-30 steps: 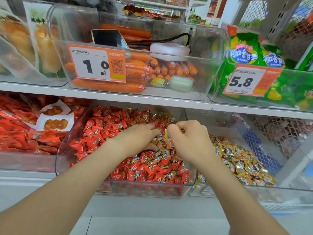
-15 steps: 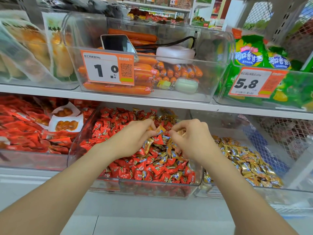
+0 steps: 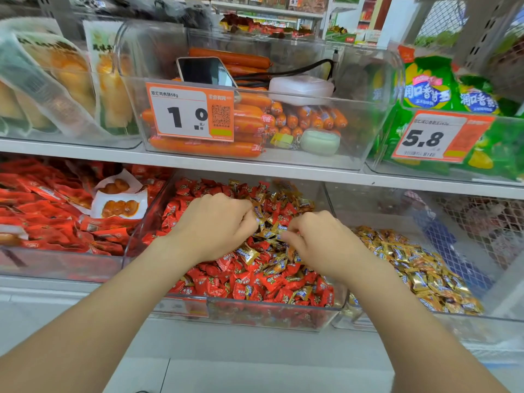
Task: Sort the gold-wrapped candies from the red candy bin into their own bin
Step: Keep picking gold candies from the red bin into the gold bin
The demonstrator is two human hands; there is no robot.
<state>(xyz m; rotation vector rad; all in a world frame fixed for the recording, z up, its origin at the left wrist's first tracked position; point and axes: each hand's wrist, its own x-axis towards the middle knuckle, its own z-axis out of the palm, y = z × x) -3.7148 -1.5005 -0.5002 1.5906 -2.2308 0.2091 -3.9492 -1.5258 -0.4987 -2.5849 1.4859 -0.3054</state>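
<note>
A clear bin (image 3: pixel 272 313) on the lower shelf holds red-wrapped candies (image 3: pixel 255 287) with gold-wrapped candies (image 3: pixel 276 229) mixed in. Both my hands are inside it, over the pile's middle. My left hand (image 3: pixel 215 226) has its fingers curled and pinches gold candies at its fingertips. My right hand (image 3: pixel 320 241) is curled too, its fingertips pinching gold wrappers just right of the left hand. To the right stands another clear bin (image 3: pixel 482 316) holding a heap of gold candies (image 3: pixel 411 268).
The upper shelf edge (image 3: pixel 255 168) runs close above the hands. On it sits a sausage bin (image 3: pixel 255 109) with a phone and a white case. Red snack packs (image 3: pixel 56 211) fill the bin to the left; green bags (image 3: pixel 453 109) sit upper right.
Both hands stay in the red candy bin, fingers working at the gold wrappers between them. The camera has shifted slightly left and down, so the shelves appear further right.
</note>
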